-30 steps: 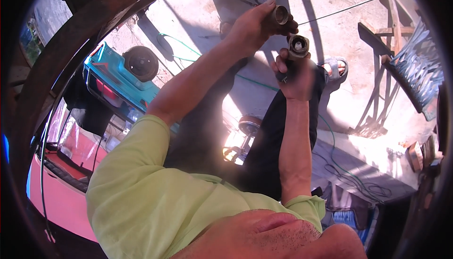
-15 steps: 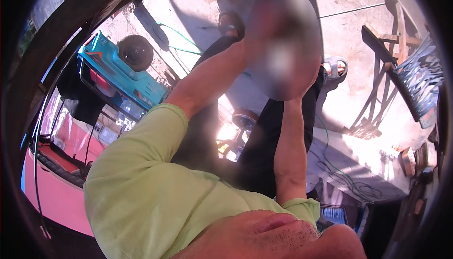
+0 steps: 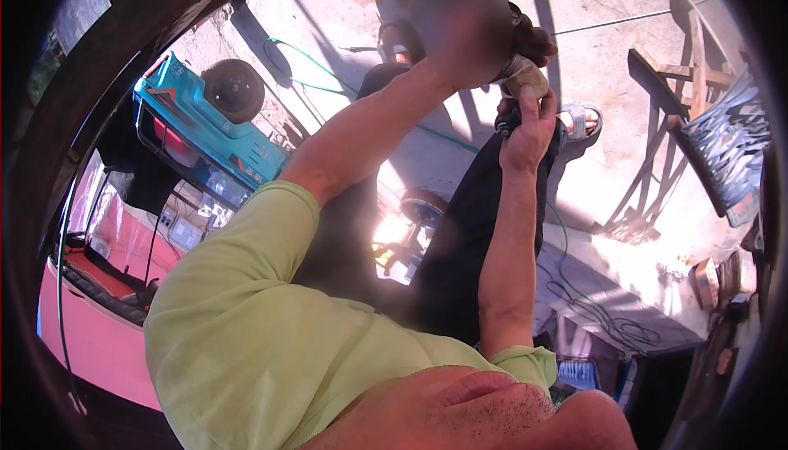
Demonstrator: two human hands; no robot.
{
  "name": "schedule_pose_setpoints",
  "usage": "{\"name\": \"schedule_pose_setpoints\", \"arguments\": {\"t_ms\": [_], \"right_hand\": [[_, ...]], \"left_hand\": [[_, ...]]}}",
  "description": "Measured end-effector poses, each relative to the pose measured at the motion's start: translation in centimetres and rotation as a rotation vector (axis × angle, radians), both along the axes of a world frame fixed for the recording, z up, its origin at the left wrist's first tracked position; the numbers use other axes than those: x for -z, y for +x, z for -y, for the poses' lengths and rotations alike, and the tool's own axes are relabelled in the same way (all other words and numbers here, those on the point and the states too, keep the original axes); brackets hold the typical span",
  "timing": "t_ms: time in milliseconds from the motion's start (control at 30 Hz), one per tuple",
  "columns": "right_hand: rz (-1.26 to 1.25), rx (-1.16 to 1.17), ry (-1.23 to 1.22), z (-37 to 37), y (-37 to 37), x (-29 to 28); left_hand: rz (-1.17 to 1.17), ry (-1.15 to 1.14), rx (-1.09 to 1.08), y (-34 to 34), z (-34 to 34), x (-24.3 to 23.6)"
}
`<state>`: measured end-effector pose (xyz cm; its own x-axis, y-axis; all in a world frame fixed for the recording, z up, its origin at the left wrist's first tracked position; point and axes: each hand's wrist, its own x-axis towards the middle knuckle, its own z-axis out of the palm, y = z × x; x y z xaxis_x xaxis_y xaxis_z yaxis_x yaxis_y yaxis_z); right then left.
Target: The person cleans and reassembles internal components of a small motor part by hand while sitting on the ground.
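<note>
Shirt fabric (image 3: pixel 238 286), softly creased, lies nearest; beyond, the right hand (image 3: pixel 528 140) pinches a dull, rounded tan fitting (image 3: pixel 528 78) beside the blurred left hand (image 3: pixel 468 40), whose grip I cannot tell; farther spreads pale concrete floor (image 3: pixel 611 64).

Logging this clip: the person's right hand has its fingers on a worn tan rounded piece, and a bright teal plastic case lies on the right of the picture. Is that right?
Not quite: the head view shows the bright teal plastic case on the left. The right hand does have its fingers on the worn tan rounded piece.
</note>
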<state>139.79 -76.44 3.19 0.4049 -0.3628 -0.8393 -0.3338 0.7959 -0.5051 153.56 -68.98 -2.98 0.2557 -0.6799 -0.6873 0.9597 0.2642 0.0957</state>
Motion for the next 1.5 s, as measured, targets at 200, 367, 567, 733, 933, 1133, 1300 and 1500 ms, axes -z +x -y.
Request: {"name": "schedule_pose_setpoints", "arguments": {"t_ms": [200, 367, 567, 733, 933, 1133, 1300, 1500], "right_hand": [[0.024, 0.012, 0.061, 0.3, -0.1, 0.1], [0.114, 0.047, 0.175, 0.7, 0.0, 0.2], [0.227, 0.103, 0.280, 0.7, -0.8, 1.0], [0.200, 0.151, 0.300, 0.6, -0.3, 0.7], [0.283, 0.134, 0.362, 0.9, -0.9, 1.2], [0.198, 0.181, 0.304, 0.6, 0.1, 0.4], [0.298, 0.135, 0.350, 1.1, -0.4, 0.6], [0.353, 0.143, 0.372, 1.3, -1.0, 0.9]], "left_hand": [[-0.205, -0.078, -0.150, 0.2, -0.1, 0.4], [-0.233, -0.187, -0.187, 0.4, -0.3, 0.7], [-0.204, -0.091, -0.144, 1.1, 0.3, -0.8], [-0.104, -0.081, -0.088, 1.2, 0.5, -1.3], [-0.128, -0.184, -0.128, 0.9, 0.0, -0.1], [0.060, -0.163, -0.083, 0.1, -0.7, 1.9], [0.087, -0.076, 0.023, 1.1, -1.1, 2.3], [0.274, 0.290, 0.224, 1.0, -0.8, 1.4]]}}
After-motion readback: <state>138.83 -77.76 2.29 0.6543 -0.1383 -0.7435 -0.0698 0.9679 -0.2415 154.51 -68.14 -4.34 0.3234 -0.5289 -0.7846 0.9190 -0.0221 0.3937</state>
